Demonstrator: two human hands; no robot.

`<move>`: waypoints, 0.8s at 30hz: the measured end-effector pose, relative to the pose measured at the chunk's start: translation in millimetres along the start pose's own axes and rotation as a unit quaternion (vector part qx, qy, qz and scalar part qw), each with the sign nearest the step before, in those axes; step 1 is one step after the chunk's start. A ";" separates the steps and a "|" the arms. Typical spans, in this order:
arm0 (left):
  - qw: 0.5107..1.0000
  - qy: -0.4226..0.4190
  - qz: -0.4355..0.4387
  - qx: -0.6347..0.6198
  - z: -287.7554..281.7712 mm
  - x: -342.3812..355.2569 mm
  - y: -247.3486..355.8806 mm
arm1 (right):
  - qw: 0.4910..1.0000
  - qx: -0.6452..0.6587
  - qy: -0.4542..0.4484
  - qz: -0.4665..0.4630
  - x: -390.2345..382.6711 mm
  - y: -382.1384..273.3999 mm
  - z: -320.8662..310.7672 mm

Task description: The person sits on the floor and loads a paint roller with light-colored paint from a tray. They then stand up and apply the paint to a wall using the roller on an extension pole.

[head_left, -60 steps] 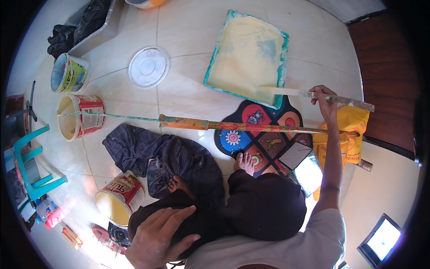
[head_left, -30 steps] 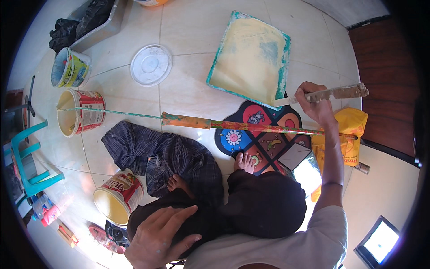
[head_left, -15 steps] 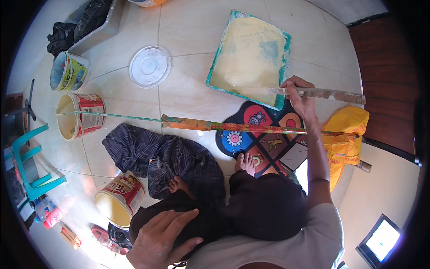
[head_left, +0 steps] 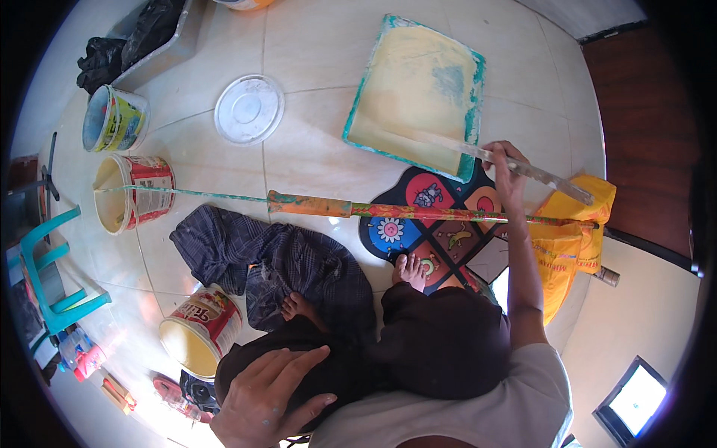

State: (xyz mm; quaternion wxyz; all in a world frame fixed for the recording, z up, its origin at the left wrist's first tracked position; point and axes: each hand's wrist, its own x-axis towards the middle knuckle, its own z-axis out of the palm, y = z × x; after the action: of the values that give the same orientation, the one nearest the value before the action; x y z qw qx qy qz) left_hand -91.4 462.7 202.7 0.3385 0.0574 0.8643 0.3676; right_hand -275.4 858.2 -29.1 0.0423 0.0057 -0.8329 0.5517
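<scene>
My right hand (head_left: 508,178) is closed around a long flat paint-smeared stick (head_left: 551,179). The stick's far end dips into cream paint (head_left: 411,82) inside a shallow tray with a teal rim (head_left: 477,97). A bluish patch shows through the paint near the tray's right side. My left hand (head_left: 270,392) lies on my left knee, holding nothing, with its fingers stretched out. Under my right forearm passes a long pole with an orange grip (head_left: 310,204); its thin rod reaches left over a paint bucket (head_left: 142,190).
Left of me stand another cream-filled bucket (head_left: 200,332) and a yellow-green labelled bucket (head_left: 119,119). A round white lid (head_left: 249,109) and dark checked cloth (head_left: 306,272) lie on the tiles. By my right foot is a patterned mat (head_left: 426,243), with yellow bags (head_left: 567,239) beyond.
The stick has swung: its held end now slants down to the right, and its tip has moved left and up through the paint. My left hand stays put.
</scene>
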 end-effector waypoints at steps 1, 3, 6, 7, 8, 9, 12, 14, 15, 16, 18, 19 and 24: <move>1.000 0.008 0.013 -0.015 -0.8 -0.5 0.3 | 1.000 -0.007 0.005 0.016 -3.9 -0.4 -7.9; 0.998 0.023 0.042 -0.045 -3.2 -1.0 1.0 | 0.998 -0.022 0.017 0.048 -13.2 -3.9 -26.4; 0.998 0.019 0.045 -0.047 -3.0 0.0 1.3 | 0.997 0.001 0.011 0.074 -24.4 -1.6 -32.3; 0.998 0.019 0.047 -0.047 -2.8 0.5 1.3 | 0.996 0.013 0.011 0.088 -26.8 -3.2 -29.4; 0.998 0.019 0.049 -0.047 -2.2 0.7 1.2 | 0.997 0.010 -0.006 0.073 -27.2 -4.3 -23.7; 0.997 0.019 0.050 -0.047 -1.9 1.0 1.2 | 0.997 0.010 -0.009 0.077 -26.5 -6.1 -14.7; 0.998 0.023 0.047 -0.046 -1.8 1.5 4.0 | 0.997 0.030 -0.040 0.061 -16.2 -2.0 11.0; 0.998 0.022 0.042 -0.045 -1.9 0.1 4.9 | 0.997 0.036 -0.029 0.060 -7.9 -1.6 15.4; 0.998 0.024 0.037 -0.047 -1.4 -1.6 4.8 | 0.997 0.040 -0.027 0.058 -5.4 -2.8 18.7; 0.998 0.026 0.037 -0.048 -0.8 -3.5 4.4 | 0.998 0.037 -0.020 0.052 -4.9 -1.6 18.9; 0.997 0.030 0.037 -0.053 0.2 -6.8 3.4 | 0.999 0.032 -0.005 0.039 -3.2 4.7 10.2; 0.997 0.033 0.039 -0.052 0.7 -8.0 3.2 | 0.998 0.035 0.005 0.044 -4.0 7.3 3.8; 0.997 0.032 0.049 -0.044 -0.1 -7.5 4.8 | 0.997 0.038 0.011 0.073 -23.9 16.3 -34.3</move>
State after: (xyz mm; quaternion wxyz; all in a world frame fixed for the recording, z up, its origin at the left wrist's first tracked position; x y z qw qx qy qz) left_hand -86.5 463.5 210.1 0.2948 0.0732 0.8539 0.4226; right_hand -250.3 895.2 -32.6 0.0106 -0.0600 -0.8091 0.5845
